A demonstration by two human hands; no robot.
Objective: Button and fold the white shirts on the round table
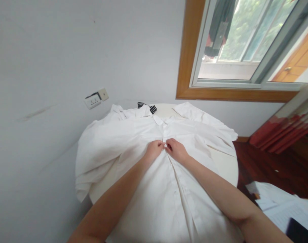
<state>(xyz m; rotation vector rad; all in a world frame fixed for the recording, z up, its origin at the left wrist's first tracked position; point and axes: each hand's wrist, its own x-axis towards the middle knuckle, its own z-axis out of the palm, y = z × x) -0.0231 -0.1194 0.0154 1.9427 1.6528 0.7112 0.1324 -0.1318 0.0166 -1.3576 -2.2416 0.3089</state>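
Note:
A white button-up shirt point(149, 189) lies spread face up over a round pale table point(226, 162), collar toward the wall and sleeves out to both sides. At the front placket, in the upper chest area, my left hand point(155, 149) pinches the cloth edge. Right beside it, my right hand point(176, 150) pinches the other edge, the fingertips of both hands meeting. Whether a button sits between the fingers is hidden. Below the hands the placket hangs slightly apart, with a small button point(175, 193) showing.
Behind the collar lies a black-and-white striped cloth piece point(153, 109). A wall socket point(92, 101) is at the left, and a wood-framed window point(183, 91) is at the right. Papers point(283, 206) and a dark flat object point(299, 233) lie lower right, near a red-and-white curtain point(278, 131).

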